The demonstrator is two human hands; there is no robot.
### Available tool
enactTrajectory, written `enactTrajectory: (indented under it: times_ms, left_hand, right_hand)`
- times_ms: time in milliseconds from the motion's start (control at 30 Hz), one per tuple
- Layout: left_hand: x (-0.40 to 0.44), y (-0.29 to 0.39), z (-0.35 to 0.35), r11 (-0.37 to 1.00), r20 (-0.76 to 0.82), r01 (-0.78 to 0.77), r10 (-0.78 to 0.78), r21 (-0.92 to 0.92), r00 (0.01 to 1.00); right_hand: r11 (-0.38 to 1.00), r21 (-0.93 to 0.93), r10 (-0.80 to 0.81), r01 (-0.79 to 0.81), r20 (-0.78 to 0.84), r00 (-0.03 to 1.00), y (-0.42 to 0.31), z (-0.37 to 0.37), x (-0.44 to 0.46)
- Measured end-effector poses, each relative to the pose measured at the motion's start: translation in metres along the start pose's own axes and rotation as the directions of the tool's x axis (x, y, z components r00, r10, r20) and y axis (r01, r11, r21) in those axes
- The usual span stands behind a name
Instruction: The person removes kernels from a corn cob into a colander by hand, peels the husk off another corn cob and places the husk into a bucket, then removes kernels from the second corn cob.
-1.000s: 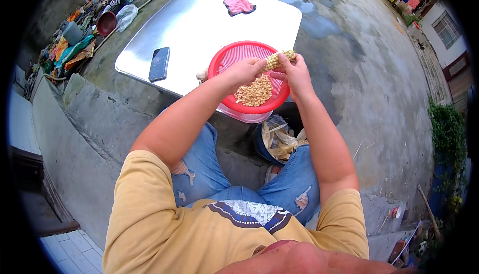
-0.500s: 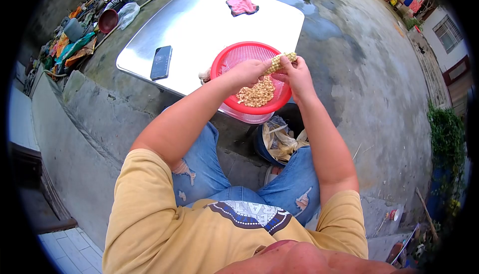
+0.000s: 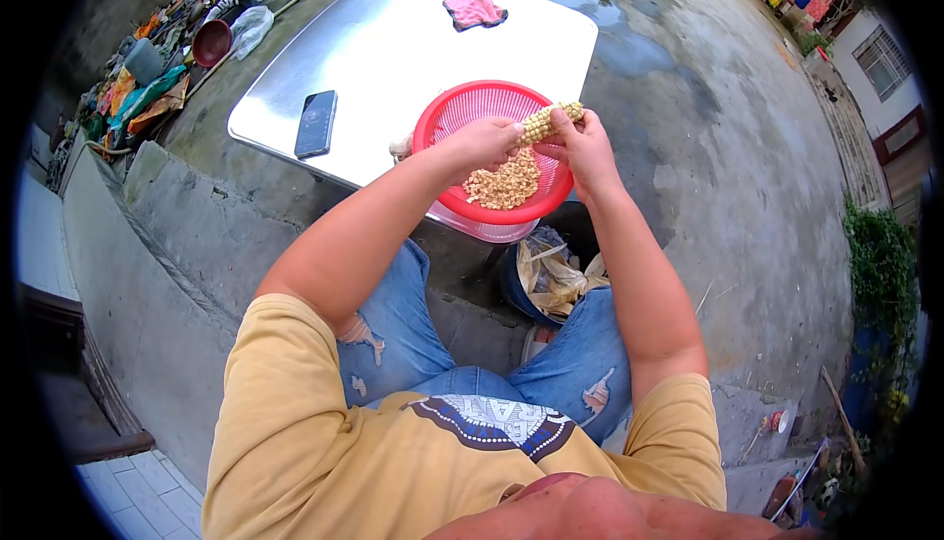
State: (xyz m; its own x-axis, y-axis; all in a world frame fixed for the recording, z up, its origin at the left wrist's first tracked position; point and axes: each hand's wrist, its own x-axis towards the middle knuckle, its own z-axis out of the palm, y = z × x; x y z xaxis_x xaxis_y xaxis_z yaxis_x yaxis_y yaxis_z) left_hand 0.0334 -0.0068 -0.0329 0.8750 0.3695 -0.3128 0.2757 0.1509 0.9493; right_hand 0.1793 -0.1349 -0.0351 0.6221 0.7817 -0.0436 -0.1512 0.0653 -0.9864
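Note:
An ear of corn (image 3: 543, 125) is held over a red plastic colander (image 3: 426, 127), tilted with its right end higher. My right hand (image 3: 584, 144) grips that right end between thumb and fingers. At the other end, my left hand (image 3: 489, 143) is closed on the cob, with its fingertips against the kernels. Loose corn kernels (image 3: 503, 184) lie heaped in the bottom of the colander, below both hands. A pink basket (image 3: 489, 231) shows under the colander at the table's near edge.
On the shiny metal table (image 3: 393, 58) lie a phone (image 3: 316, 124) and a pink cloth (image 3: 475, 9). A dark bucket (image 3: 513, 287) with corn husks (image 3: 556, 279) stands between my knees, below the table. Piled clutter (image 3: 147, 78) lies at the far left.
My left hand has opened a little more of the cob to view. Both hands still hold the corn over the colander; the rest looks the same.

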Motion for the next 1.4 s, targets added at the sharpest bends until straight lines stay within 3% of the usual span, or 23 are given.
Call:
enactTrajectory:
  times_ms: [67, 167, 467, 567, 667, 867, 1167, 1267, 1400]
  left_hand:
    - [-0.003, 0.005, 0.002, 0.998, -0.046, 0.054, -0.055, -0.024, 0.997]
    - [-0.011, 0.012, 0.008, 0.996, -0.055, 0.039, -0.035, 0.083, 0.998]
    - [0.0, -0.001, 0.004, 0.995, -0.049, 0.008, -0.003, 0.099, 0.999]
    - [0.001, -0.002, -0.001, 0.999, 0.018, 0.028, -0.029, 0.042, 0.999]
    - [-0.006, 0.008, 0.001, 0.993, -0.025, 0.112, -0.113, -0.037, 0.993]
    - [0.0, 0.0, 0.004, 0.988, -0.035, 0.049, -0.044, 0.147, 0.998]
    - [0.002, -0.004, -0.002, 0.991, -0.008, 0.034, -0.034, 0.126, 0.999]
    - [-0.006, 0.009, 0.001, 0.991, -0.043, 0.122, -0.12, 0.055, 0.992]
    - [-0.01, 0.014, 0.006, 0.984, -0.033, 0.094, -0.09, 0.152, 0.995]
  right_hand:
    - [1.0, -0.009, -0.002, 0.002, 0.001, 1.0, -0.001, 0.0, -0.001]
    - [1.0, -0.016, -0.011, 0.011, 0.001, 1.0, -0.003, 0.001, -0.002]
    - [1.0, 0.005, -0.008, 0.008, -0.01, 1.0, 0.003, 0.0, -0.001]
    - [1.0, -0.017, 0.002, -0.002, 0.003, 1.0, 0.001, 0.001, -0.001]
    - [0.999, -0.029, -0.016, 0.017, 0.013, 1.0, 0.001, 0.001, -0.001]
    - [0.998, -0.041, -0.038, 0.038, 0.006, 0.999, 0.002, 0.003, -0.003]
    - [1.0, -0.017, -0.014, 0.014, -0.002, 1.0, 0.002, 0.003, -0.002]
    - [0.999, -0.025, -0.02, 0.02, 0.007, 1.0, 0.001, 0.003, -0.002]
    - [0.998, -0.039, -0.047, 0.048, 0.027, 0.999, 0.0, 0.005, -0.004]
